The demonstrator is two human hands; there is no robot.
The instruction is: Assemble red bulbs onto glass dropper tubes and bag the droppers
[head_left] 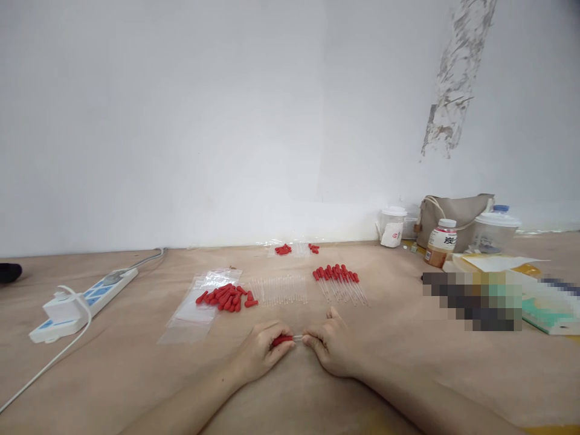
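Observation:
Between my hands is a dropper, its red rubber bulb to the left and its clear glass tube to the right. My left hand (267,348) is closed around the red rubber bulb (283,341). The fingers of my right hand (333,344) pinch the glass tube (298,338), a short piece of which shows between the hands. Beyond them lies a row of bare glass tubes (278,290). Left of that row, a pile of red rubber bulbs (224,296) rests partly on clear plastic bags (193,311). To the right lie several droppers with red bulbs fitted (338,279).
More red bulbs (283,249) lie in clear plastic near the wall. A white power strip (97,299) with a cable is at left. At right stand a lidded cup (393,226), a bottle (441,243), a grey bag (462,217) and a clear tub (493,232).

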